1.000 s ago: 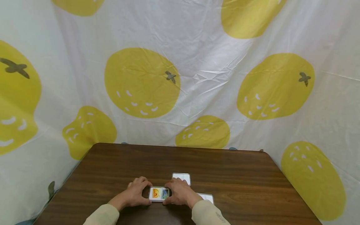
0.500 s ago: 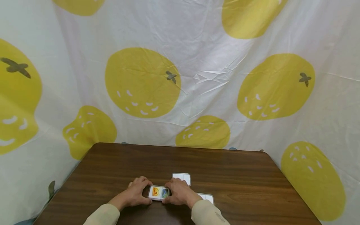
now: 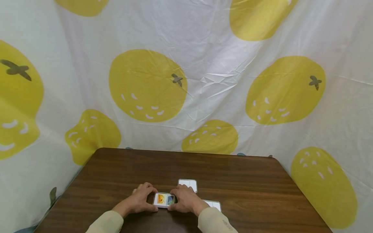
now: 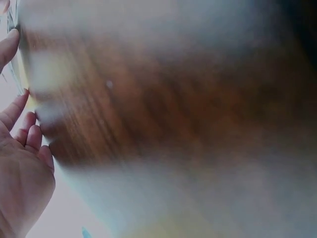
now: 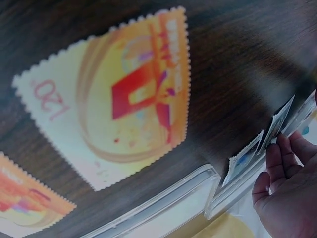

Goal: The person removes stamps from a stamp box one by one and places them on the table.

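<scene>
You are gripping a small clear case (image 3: 164,199) holding colourful stamps with both hands near the front edge of the wooden table (image 3: 250,184): your left hand (image 3: 141,199) is curling its fingers round the case's left end and your right hand (image 3: 184,200) is curling round its right end. In the right wrist view a large orange stamp (image 5: 119,104) is filling the frame, with more stamps standing in the case by your fingertips (image 5: 277,158). Just beyond your right hand a second clear case (image 3: 188,185) is lying flat, and a third (image 3: 214,205) is lying beside your right wrist. Behind the table a white cloth with yellow fruit prints (image 3: 147,85) is hanging.
</scene>
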Motion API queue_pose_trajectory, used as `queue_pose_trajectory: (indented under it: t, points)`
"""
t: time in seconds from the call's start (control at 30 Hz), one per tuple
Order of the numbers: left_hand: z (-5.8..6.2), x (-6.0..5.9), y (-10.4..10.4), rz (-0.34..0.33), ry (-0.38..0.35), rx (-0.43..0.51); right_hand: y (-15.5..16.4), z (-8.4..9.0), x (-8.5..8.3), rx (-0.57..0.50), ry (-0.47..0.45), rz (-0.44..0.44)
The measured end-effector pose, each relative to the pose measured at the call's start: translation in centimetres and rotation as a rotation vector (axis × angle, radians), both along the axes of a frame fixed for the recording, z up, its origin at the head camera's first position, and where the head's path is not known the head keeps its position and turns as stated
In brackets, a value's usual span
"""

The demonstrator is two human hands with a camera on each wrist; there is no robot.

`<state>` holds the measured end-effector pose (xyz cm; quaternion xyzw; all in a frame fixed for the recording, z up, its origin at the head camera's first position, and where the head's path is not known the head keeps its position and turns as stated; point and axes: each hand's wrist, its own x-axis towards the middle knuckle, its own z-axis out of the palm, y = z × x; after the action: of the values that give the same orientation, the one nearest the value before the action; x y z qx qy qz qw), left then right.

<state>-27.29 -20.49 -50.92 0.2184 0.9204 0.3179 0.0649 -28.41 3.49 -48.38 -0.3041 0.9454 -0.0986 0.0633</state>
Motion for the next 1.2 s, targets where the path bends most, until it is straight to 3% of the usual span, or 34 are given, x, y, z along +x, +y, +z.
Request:
queue_pose_trajectory:
  t: [0.4,0.93,1.2]
  points:
    - [-0.04,0.36,-0.09,-0.03,0.03,-0.009,-0.16,-0.31,0.49,-0.023,-0.001,-0.004]
    - [-0.12,0.07,0.01,-0.009,0.047,-0.022,-0.21,-0.11,0.31,-0.013,0.05,0.008]
    - [-0.06,-0.12,0.0,-0.006,0.043,-0.029,-0.12,0.45,0.08,-0.012,0.032,0.004]
